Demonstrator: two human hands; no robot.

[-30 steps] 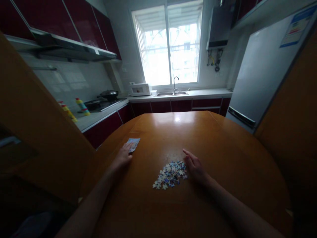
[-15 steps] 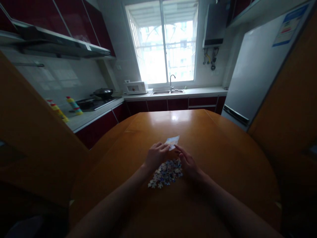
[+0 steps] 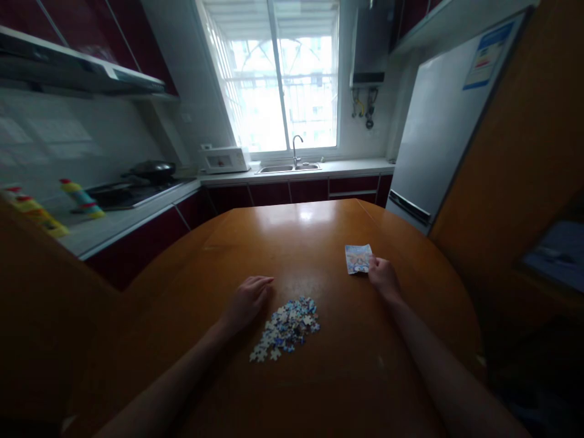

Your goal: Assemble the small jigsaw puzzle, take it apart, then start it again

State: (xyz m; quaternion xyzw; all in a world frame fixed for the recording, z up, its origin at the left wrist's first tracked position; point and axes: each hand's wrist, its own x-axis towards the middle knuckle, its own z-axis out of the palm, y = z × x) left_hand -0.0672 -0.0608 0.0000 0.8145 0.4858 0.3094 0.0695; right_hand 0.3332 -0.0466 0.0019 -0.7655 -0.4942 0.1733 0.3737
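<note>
A loose pile of jigsaw puzzle pieces [image 3: 292, 325], blue and pale, lies on the wooden table [image 3: 301, 240] in front of me. Just left of the pile, my left hand [image 3: 247, 301] rests with its fingers stretched out and holds nothing. Off to the right, my right hand [image 3: 384, 277] is closed on the right edge of a small printed picture sheet [image 3: 358, 259]. The sheet shows a blue and orange picture and has visible creases. The fingers behind it are partly hidden.
Behind the table runs a counter with a sink [image 3: 276, 169], a faucet [image 3: 295, 151] and a microwave [image 3: 224, 160]. At left are a stove with a wok [image 3: 154, 170] and several bottles [image 3: 82, 198]. A fridge [image 3: 433, 131] stands at right.
My hands have moved apart. The right hand has carried the picture sheet to the right, while my left hand has let go of it and come down left of the pile. The view has turned right.
</note>
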